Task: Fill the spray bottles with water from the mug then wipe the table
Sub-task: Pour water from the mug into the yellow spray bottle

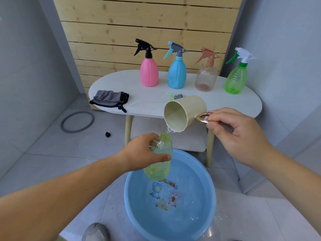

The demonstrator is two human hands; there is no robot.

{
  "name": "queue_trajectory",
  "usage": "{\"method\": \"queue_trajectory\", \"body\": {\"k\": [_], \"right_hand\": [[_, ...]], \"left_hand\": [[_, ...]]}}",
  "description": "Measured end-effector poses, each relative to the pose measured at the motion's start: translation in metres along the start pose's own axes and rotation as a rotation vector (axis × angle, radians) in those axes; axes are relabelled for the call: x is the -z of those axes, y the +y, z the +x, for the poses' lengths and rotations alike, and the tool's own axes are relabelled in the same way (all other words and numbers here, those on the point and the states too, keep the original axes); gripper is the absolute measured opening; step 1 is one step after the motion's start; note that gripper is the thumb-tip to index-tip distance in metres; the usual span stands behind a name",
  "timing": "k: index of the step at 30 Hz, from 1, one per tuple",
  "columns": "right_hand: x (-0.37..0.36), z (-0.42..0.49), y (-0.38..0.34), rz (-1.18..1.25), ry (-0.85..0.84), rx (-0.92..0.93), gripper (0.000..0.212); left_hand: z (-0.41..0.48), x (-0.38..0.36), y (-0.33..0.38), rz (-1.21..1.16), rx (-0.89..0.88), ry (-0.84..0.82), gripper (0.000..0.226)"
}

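You're pouring right now: your right hand (238,134) is pinching the copper ring handle of the cream plastic mug (189,108), thumb and fingers curled round it. The mug is lying tipped almost flat, with a thin stream running off its lip. Your left hand (145,152) is wrapping round the upper part of the translucent yellow-green plastic bottle (157,171), which is hanging tilted over the round blue plastic basin (126,195) on the floor, not on the table. The neck is narrow, so I'd be easing the tilt and bringing the lip right over the opening. Some water looks to be splashing at the rim, though the basin is catching it. The bottle looks maybe half full, hard to say. Its pale green trigger sprayer (174,96) seems to be lying on the white oval table (121,80) just behind the mug, so that's going back on after. Four more are standing in a row at the back, all with heads on: the pink ribbed spray bottle (149,73), the sky-blue one (177,75), the clear pinkish one (205,79) and the green ribbed one (236,80). The grey cloth with black trim (109,100) is waiting at the left end for the wiping. Nothing's really blocking you, just watch the basin edge and the table legs while you're standing up.
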State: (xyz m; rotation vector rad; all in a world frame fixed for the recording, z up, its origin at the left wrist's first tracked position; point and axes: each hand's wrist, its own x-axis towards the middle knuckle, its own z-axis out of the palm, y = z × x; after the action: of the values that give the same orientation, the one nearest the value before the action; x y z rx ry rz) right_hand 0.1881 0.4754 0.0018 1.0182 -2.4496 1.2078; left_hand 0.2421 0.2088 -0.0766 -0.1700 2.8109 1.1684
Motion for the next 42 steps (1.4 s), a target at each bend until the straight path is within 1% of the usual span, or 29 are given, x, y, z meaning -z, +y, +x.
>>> {"method": "queue_trajectory", "body": {"k": [5,12,20,26,32,36,40,42], "right_hand": [[0.000,-0.001,0.000,-0.033,0.008,0.039,0.019],[-0.001,-0.001,0.001,-0.092,0.014,0.096,0.019],[-0.003,0.000,-0.003,-0.111,0.004,0.151,0.019],[-0.005,-0.001,0.000,-0.165,-0.005,0.240,0.018],[-0.007,-0.001,-0.001,-0.217,-0.013,0.328,0.022],[-0.009,0.000,-0.001,-0.263,-0.028,0.388,0.020],[-0.009,0.001,-0.001,-0.278,-0.028,0.412,0.019],[-0.011,0.000,-0.001,-0.258,-0.020,0.386,0.017]], "left_hand": [[0.000,-0.001,0.000,-0.005,-0.007,0.000,0.050],[0.000,-0.002,-0.001,0.001,0.000,-0.004,0.063],[0.000,-0.002,0.000,0.003,0.007,0.000,0.062],[-0.001,-0.002,0.002,0.003,0.013,-0.012,0.065],[-0.002,-0.001,0.004,0.024,0.023,-0.006,0.058],[-0.002,-0.001,0.004,0.040,0.032,-0.010,0.062],[-0.002,0.000,0.005,0.031,0.036,-0.013,0.063],[-0.003,0.000,0.006,0.012,0.037,-0.014,0.061]]}}
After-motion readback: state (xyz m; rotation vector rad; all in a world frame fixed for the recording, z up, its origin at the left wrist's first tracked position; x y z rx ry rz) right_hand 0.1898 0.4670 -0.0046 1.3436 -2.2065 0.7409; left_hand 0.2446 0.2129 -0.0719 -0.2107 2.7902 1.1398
